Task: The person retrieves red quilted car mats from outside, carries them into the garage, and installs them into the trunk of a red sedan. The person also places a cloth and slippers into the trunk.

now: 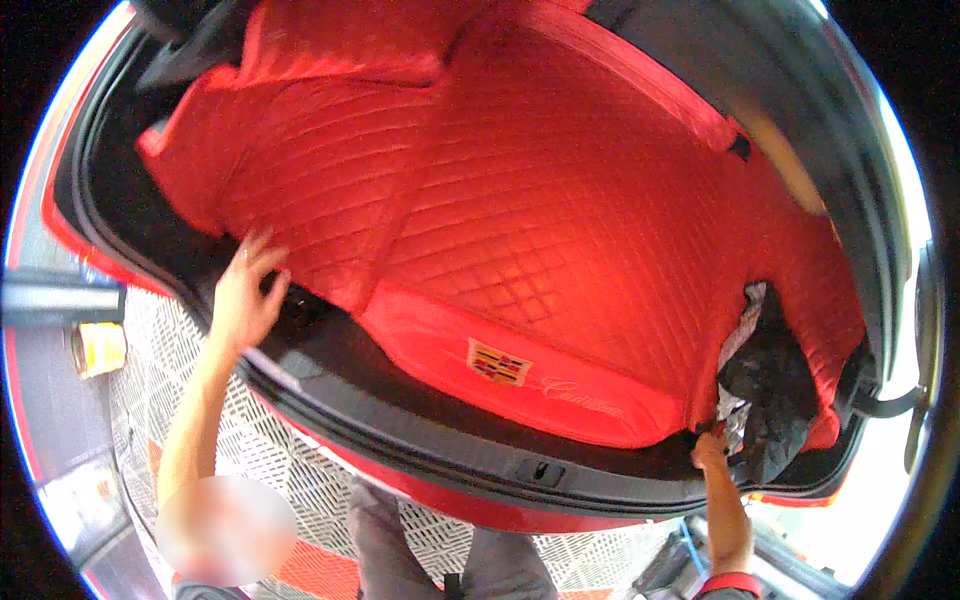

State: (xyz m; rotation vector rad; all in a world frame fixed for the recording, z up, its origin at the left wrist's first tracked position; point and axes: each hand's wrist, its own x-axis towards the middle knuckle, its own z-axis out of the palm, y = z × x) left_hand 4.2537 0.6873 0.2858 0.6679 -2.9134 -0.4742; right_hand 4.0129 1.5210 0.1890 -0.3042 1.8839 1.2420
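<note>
A red quilted trunk mat with an emblem on its front flap lines the trunk of a red car. My left hand is at the mat's left front edge, fingers apart and slightly smeared, holding nothing visible. Beside it, a dark gap shows between the mat and the trunk sill. At the right front corner of the mat, my right hand is closed, and what its fingers hold is hidden. Close by that hand lies a crumpled black and silver sheet or bag, partly over the mat's right side panel.
The black trunk sill with its latch runs along the front. Below it are my legs on white and orange grid floor tiles. A yellow can stands at the left. The raised black lid edge curves along the right.
</note>
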